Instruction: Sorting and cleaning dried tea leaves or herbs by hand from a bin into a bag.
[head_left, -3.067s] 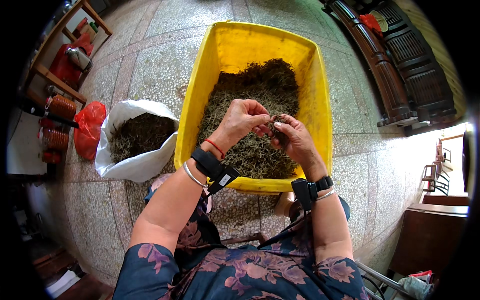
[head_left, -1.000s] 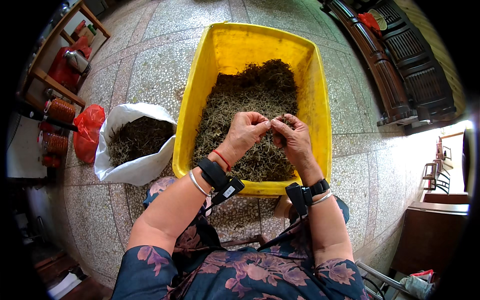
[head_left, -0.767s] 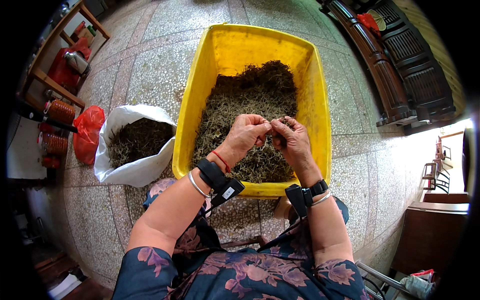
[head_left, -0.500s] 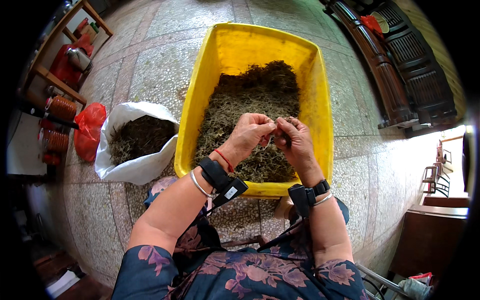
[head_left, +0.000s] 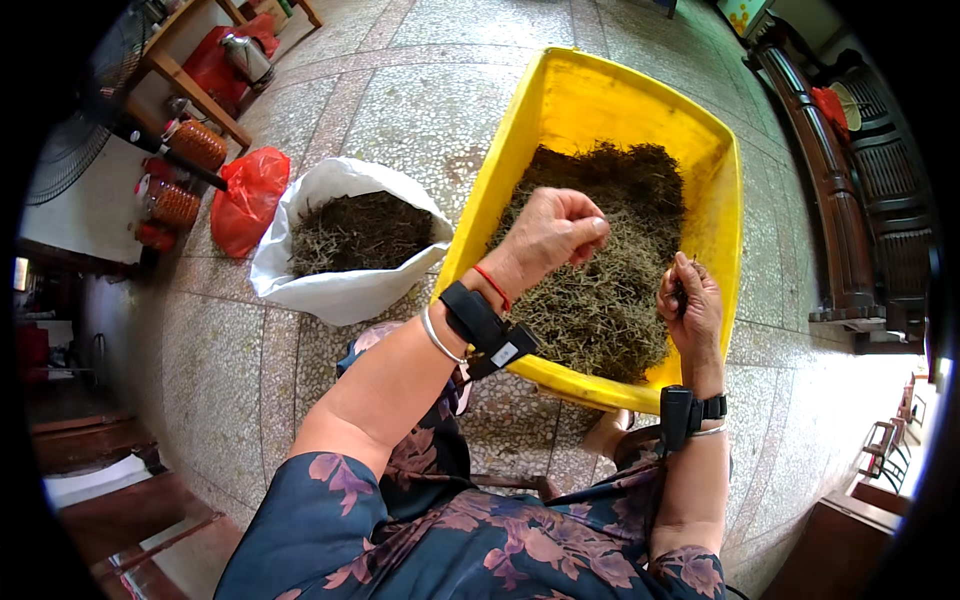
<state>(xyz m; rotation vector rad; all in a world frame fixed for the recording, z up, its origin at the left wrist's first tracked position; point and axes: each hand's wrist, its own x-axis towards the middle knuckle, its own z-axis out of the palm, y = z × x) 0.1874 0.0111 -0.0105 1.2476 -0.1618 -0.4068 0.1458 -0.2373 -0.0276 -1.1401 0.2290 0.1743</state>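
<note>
A deep yellow tub (head_left: 736, 230) holds a heap of dry, tangled plant stems (head_left: 600, 290), darker and bushier at the far end. My left hand (head_left: 552, 238) hovers above the heap, thumb pressed against curled fingers; anything pinched there is too small to make out. Near the tub's right wall, my right hand (head_left: 694, 305) is closed round a small dark tuft of dried plant stems (head_left: 681, 297). The hands are apart. To the tub's left, an open white sack (head_left: 330, 297) contains more of the same dry plant matter (head_left: 360, 235).
A red plastic bag (head_left: 250, 200) lies beside the sack, near lidded jars (head_left: 172, 202) and a fan (head_left: 75, 165). A wooden table (head_left: 195, 90) stands far left, a dark wooden bench (head_left: 820, 190) at right. Speckled tiles (head_left: 420, 110) cover the floor.
My hands were together over the heap and have separated, the right one staying closed on its tuft. The view has shifted, so tub and sack appear further right.
</note>
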